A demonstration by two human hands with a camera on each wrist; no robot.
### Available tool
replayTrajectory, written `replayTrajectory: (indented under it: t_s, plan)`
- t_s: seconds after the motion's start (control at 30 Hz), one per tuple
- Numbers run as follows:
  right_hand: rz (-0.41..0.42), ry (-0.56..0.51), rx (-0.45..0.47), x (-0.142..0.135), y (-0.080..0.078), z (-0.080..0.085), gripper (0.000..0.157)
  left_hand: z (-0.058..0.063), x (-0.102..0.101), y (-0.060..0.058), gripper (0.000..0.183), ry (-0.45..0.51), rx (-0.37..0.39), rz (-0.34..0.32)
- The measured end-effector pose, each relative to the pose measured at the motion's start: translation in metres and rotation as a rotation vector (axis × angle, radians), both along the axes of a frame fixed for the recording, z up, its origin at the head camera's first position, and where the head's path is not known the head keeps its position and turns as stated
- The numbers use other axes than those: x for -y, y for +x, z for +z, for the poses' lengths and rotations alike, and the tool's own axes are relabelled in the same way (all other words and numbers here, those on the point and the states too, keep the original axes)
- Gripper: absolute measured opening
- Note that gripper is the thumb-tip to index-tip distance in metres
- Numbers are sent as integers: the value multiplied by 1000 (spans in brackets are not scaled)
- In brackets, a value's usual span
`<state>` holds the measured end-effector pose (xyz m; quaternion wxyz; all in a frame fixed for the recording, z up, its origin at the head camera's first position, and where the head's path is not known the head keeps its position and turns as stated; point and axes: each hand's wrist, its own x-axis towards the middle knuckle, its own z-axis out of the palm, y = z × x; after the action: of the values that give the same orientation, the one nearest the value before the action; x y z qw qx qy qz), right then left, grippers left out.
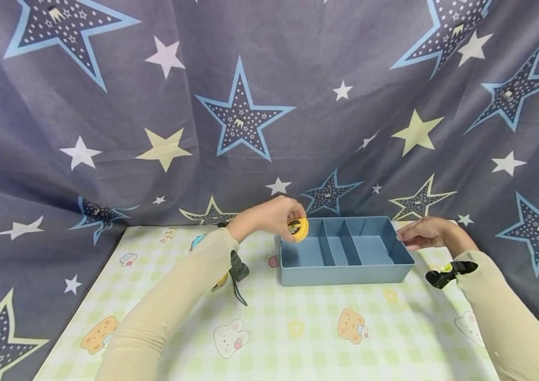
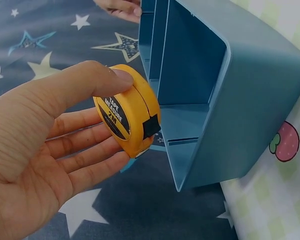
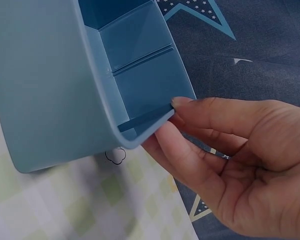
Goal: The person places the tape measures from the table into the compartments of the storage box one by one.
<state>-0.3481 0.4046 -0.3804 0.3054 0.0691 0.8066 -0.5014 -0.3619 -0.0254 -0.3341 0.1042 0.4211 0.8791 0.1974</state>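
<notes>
A yellow tape measure point(image 2: 131, 107) with a black "2M" label is pinched between the thumb and fingers of my left hand point(image 1: 280, 216). In the head view the tape measure point(image 1: 298, 229) hangs over the left end of a blue divided box point(image 1: 345, 274). Two dividers split that box into three compartments, whose visible floors are bare. At the box's right end my right hand point(image 1: 423, 233) holds the rim. The right wrist view shows its thumb at the top edge of the end wall and the fingers point(image 3: 182, 150) outside it.
Behind the left forearm, partly hidden, lie a yellow object point(image 1: 220, 282) and a blue patch point(image 1: 197, 242), whose kind I cannot tell. A checked cloth with cartoon prints covers the table point(image 1: 293, 349). A dark star-patterned curtain point(image 1: 298, 132) hangs right behind the box.
</notes>
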Motion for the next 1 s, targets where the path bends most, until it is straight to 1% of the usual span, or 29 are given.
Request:
replayTrajectory:
  t_s: [0.23, 0.47, 0.67, 0.77, 1.0]
  plan:
    - [-6, 5, -8, -1, 0, 0, 41, -2, -4, -1, 52, 0, 16, -4]
    - [-4, 8, -7, -1, 0, -1, 49, -4, -7, -1, 51, -15, 32, 1]
    - [-12, 0, -8, -2, 0, -3, 43, -7, -10, -2, 52, -44, 15, -9]
    - [-2, 1, -13, -4, -1, -4, 42, -8, -11, -3, 53, -56, 5, -9]
    - [5, -8, -15, -5, -2, -7, 40, -9, -12, -3, 53, -57, -1, -22]
